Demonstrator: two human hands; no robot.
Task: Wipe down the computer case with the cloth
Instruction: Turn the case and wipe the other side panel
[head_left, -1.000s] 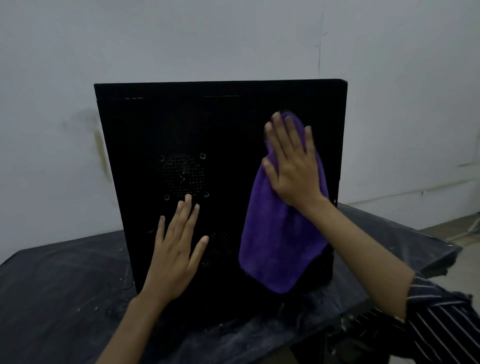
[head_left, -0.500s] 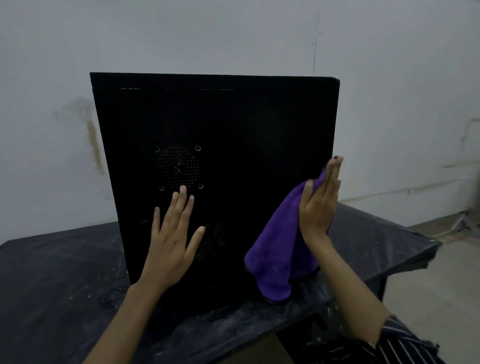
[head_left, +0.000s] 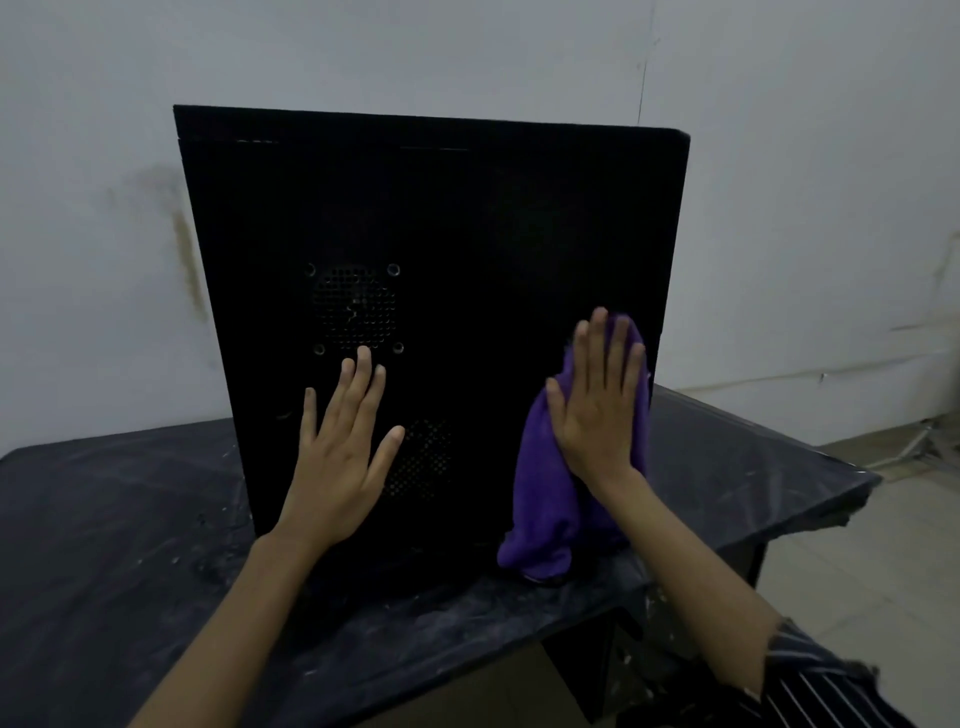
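Purple cloth (head_left: 545, 499) hangs pinned under the flat, straight-fingered right hand (head_left: 600, 415) against the lower right of the upright black computer case (head_left: 431, 218), its tail touching the dark table (head_left: 104, 545), while the left hand (head_left: 337, 457), fingers spread, presses the panel beside it.

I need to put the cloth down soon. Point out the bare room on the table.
Bare table lies left of the computer case, and a narrower strip lies to its right, up to the table's edge. In front of the case it is crowded: both forearms cross there, and the purple cloth hangs down to the surface.
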